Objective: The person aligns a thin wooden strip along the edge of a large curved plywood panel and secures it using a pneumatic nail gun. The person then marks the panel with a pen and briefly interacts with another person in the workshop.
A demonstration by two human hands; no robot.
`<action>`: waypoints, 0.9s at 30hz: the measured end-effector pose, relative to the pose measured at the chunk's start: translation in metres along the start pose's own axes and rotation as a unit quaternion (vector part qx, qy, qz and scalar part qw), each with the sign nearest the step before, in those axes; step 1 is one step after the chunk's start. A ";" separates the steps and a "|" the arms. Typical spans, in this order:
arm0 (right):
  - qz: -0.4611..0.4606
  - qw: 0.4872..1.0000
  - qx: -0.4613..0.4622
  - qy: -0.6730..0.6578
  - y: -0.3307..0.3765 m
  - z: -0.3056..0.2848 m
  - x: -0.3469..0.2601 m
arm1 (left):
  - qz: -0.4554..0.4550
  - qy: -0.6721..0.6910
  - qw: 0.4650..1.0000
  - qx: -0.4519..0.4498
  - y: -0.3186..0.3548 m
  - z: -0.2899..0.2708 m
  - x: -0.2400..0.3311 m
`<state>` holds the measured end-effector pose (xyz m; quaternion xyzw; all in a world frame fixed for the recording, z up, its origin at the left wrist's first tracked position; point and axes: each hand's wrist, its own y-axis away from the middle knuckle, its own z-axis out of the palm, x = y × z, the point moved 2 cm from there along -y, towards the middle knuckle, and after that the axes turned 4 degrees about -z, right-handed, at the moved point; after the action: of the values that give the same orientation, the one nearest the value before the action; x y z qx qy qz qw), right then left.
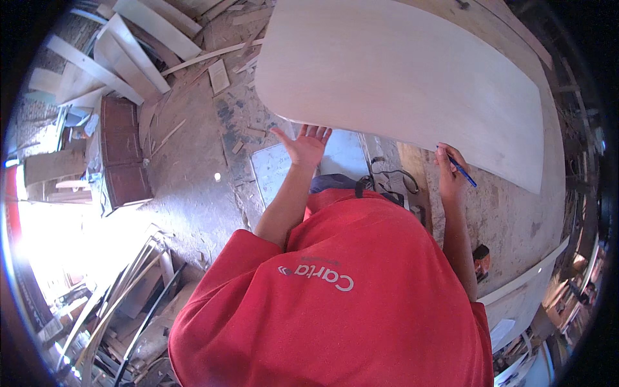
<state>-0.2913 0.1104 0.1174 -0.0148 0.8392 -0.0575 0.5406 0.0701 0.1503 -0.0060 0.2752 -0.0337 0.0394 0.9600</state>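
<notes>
A large pale wooden sheet (400,77) with rounded corners lies across the bench, its near edge running down to the right. At its near left edge is my left hand (305,147), palm up and open, fingers spread with the tips at or just under the rim. I cannot tell whether they bear any of the sheet's weight. Closer to the sheet's right part, my right hand (449,169) is closed on a blue pen (467,177). The pen slants across the fingers, its upper end near the sheet's edge.
Under the sheet is a worn workbench (509,222); a small black-and-orange object (481,261) rests there. A dark cable (407,177) curls beside my waist. Brown wooden drawers (124,155) stand left. Offcuts (132,55) lean at the far left, and long strips (122,290) pile at lower left.
</notes>
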 end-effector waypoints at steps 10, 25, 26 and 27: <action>-0.084 0.992 -0.096 0.022 -0.022 0.080 -0.066 | -0.009 -0.113 0.993 0.028 -0.021 0.004 0.079; -0.068 0.992 -0.043 0.099 -0.018 0.083 -0.050 | -0.167 -0.119 0.978 -0.032 -0.029 -0.014 0.005; -0.060 0.993 -0.031 0.096 -0.018 0.075 -0.044 | -0.180 -0.130 0.974 -0.048 -0.028 -0.016 -0.004; -0.051 0.994 -0.020 0.092 -0.018 0.068 -0.041 | -0.193 -0.142 0.969 -0.064 -0.025 -0.016 -0.013</action>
<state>-0.2133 0.0905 0.1283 -0.0634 0.8845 -0.0697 0.4570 0.0603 0.1371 -0.0332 0.2173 -0.1182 -0.1880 0.9505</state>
